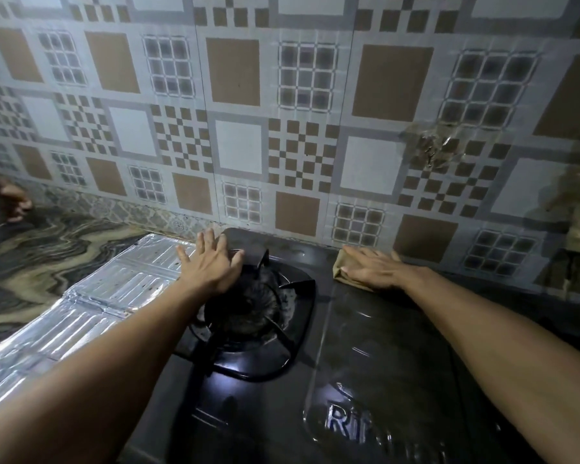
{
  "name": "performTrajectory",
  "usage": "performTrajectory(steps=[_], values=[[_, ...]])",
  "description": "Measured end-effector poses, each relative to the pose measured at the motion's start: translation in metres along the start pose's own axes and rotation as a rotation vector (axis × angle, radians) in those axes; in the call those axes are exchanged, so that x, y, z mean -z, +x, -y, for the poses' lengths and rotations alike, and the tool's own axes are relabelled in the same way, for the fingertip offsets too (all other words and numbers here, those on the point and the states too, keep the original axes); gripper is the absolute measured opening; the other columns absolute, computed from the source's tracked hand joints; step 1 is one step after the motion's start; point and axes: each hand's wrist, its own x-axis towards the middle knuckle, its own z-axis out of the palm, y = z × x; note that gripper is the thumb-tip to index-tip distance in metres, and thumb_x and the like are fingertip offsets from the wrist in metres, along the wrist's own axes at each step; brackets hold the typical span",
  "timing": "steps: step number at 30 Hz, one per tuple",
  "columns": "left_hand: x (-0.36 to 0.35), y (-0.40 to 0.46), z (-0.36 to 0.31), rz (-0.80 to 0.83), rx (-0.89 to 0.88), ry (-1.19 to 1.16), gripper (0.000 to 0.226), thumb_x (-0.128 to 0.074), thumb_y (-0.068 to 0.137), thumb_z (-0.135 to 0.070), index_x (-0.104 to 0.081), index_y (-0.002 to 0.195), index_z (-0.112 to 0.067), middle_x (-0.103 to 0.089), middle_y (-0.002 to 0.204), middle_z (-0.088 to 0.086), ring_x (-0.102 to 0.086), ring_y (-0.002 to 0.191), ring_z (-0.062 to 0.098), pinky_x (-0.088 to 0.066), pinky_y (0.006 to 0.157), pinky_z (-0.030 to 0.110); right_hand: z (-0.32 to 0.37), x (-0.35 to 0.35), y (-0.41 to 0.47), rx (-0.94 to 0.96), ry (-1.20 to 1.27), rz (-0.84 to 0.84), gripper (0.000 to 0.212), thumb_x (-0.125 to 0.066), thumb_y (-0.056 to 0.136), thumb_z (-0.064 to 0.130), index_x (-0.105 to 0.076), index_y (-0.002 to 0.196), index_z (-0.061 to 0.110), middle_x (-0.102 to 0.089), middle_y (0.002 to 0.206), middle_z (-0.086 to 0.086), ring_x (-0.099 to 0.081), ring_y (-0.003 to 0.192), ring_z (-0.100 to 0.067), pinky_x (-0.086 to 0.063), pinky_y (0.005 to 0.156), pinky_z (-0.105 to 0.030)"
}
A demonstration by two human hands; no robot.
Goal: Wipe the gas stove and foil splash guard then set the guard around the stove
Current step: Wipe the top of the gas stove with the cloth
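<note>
From the head view, your left hand [211, 259] is lying flat with fingers spread on the back left edge of the black single-burner gas stove [315, 346] at centre frame, gripping nothing. Your right hand [372, 267] is pressing straight fingers onto a folded tan cloth [344, 269] at the stove's back right. The silver foil splash guard [91, 303] is lying flat on the marbled worktop [41, 259], left of the stove.

patterned tile wall [235, 105], marbled countertop [47, 249]
</note>
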Motion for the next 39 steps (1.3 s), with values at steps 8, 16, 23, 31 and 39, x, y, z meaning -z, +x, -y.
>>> performTrajectory(steps=[8,16,23,31,39], values=[[0.006,0.003,0.014,0.062,0.003,0.109,0.068,-0.018,0.097,-0.058,-0.016,0.154,-0.020,0.007,0.163,0.005,0.007,0.149,0.023,0.004,0.111,0.066,0.069,0.003,0.069,0.181,0.018,0.080,0.087,-0.021,0.077,0.081,0.005,0.150,0.043,0.004,0.163,-0.003,0.000,0.149,-0.029,0.002,0.114,-0.065],[0.002,-0.003,0.021,-0.066,0.065,-0.025,0.076,-0.017,0.097,-0.056,0.001,0.154,-0.010,0.003,0.163,0.005,0.001,0.150,0.024,-0.002,0.114,0.064,0.083,0.010,0.098,0.374,0.047,0.139,0.088,-0.029,0.082,0.070,0.008,0.153,0.032,0.007,0.162,0.004,0.002,0.149,-0.023,0.000,0.119,-0.056],[0.006,-0.015,0.019,-0.237,0.191,-0.203,0.071,-0.023,0.097,-0.040,0.006,0.153,-0.009,0.011,0.162,0.005,0.006,0.150,0.021,-0.003,0.115,0.063,0.142,0.023,0.131,0.507,0.101,0.200,0.084,-0.043,0.090,0.058,0.003,0.154,0.028,0.003,0.162,0.001,0.002,0.149,-0.025,0.001,0.119,-0.046],[0.005,-0.014,0.023,-0.283,0.229,-0.253,0.078,-0.030,0.093,-0.032,0.015,0.151,-0.008,0.023,0.159,0.005,0.016,0.148,0.019,0.000,0.115,0.062,0.240,0.028,0.160,0.742,-0.198,0.182,0.055,-0.042,0.092,0.061,-0.039,0.143,0.041,-0.036,0.152,0.001,-0.028,0.139,-0.025,-0.012,0.118,-0.049],[0.001,-0.010,0.025,-0.239,0.281,-0.205,0.079,-0.022,0.096,-0.050,0.015,0.151,-0.007,0.021,0.160,0.007,0.015,0.148,0.023,0.004,0.115,0.062,0.241,0.042,0.154,0.766,-0.182,0.336,0.038,-0.053,0.094,0.043,-0.056,0.128,0.027,-0.056,0.130,0.000,-0.049,0.119,-0.018,-0.034,0.109,-0.040]])
